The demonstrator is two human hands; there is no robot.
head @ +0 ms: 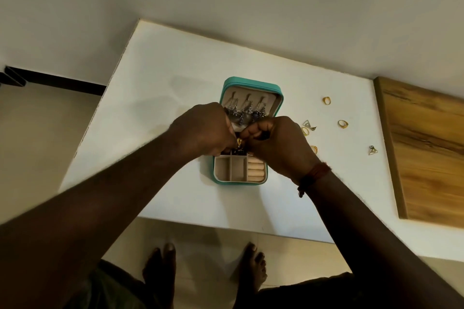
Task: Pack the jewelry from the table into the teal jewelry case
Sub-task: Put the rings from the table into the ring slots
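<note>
Over the open case (238, 183), your hands meet at a gold piece (239, 142).
Your left hand (208, 130) has its fingers curled and pinches the gold piece just above the tray's far compartments. Your right hand (276, 143) is curled tight beside it, fingertips touching the left's, but you cannot tell whether it has hold of anything. The case sits mid-table (163, 70), its lid (251, 81) open away from you, with silver drop earrings (247, 110) hanging in a row inside. To its right lie gold rings (327, 100) and triangle earrings (372, 150), scattered apart. A wooden board (426, 145) lies at the table's right edge.
</note>
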